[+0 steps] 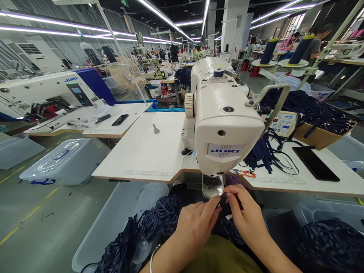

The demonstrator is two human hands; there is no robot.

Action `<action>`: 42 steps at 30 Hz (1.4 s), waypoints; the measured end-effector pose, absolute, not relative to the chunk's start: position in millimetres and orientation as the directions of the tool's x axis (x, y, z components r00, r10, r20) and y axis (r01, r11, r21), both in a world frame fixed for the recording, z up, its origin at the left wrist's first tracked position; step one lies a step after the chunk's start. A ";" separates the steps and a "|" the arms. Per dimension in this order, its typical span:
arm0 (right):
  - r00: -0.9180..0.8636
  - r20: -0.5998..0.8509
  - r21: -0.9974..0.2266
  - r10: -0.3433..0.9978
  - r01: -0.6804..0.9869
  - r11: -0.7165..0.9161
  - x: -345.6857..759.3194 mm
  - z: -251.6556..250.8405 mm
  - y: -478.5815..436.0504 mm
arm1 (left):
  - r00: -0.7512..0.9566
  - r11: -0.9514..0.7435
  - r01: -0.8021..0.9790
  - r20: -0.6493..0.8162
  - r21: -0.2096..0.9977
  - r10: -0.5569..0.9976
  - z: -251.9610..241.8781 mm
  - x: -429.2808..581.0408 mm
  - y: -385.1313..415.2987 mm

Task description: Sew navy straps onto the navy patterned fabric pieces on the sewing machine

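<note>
Just in front of the needle area of a white JUKI sewing machine (230, 129), my left hand (196, 218) and my right hand (247, 212) meet with their fingers pinched. Between the fingertips is a small piece of dark navy strap (223, 199), mostly covered by the fingers. A shiny metal plate (212, 186) under the machine head lies right beyond my fingers. Below my hands hang more navy straps (163, 214), heaped over a clear plastic bin (99, 227) on the left.
On the white table (148, 148) lies a flat grey metal piece (155, 129). To the right are orange-handled snips (247, 173), loose navy straps (260, 153), a control panel (281, 123), a black phone (315, 163) and a cardboard box (313, 135). Another sewing machine (51, 98) stands left.
</note>
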State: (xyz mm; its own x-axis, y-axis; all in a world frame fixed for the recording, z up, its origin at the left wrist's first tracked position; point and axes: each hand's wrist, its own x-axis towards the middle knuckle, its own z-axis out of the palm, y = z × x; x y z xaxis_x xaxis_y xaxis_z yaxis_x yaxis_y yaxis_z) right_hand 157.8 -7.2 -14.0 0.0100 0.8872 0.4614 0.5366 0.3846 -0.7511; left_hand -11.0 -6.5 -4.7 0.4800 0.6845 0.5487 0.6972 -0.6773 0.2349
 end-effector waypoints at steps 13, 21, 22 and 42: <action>-0.475 0.364 -0.464 0.801 0.653 0.598 170.4 -16.4 -16.0 | 0.518 -0.515 0.745 0.120 0.424 0.847 -6.9 -19.9 -4.5; -0.216 -0.123 -0.951 0.969 0.306 -0.052 175.3 -61.8 -8.8 | 0.320 -0.300 0.823 0.043 0.482 0.947 -26.8 -33.7 2.3; -0.188 -0.181 -0.965 0.965 0.223 -0.138 173.1 -65.3 -8.9 | 0.350 -0.305 0.796 0.015 0.522 0.937 -27.1 -33.9 0.7; -0.351 -0.081 -0.994 0.933 -0.036 -0.100 157.1 -72.2 -17.3 | 0.441 -0.134 0.483 -0.108 0.865 0.891 -30.1 -12.8 -10.7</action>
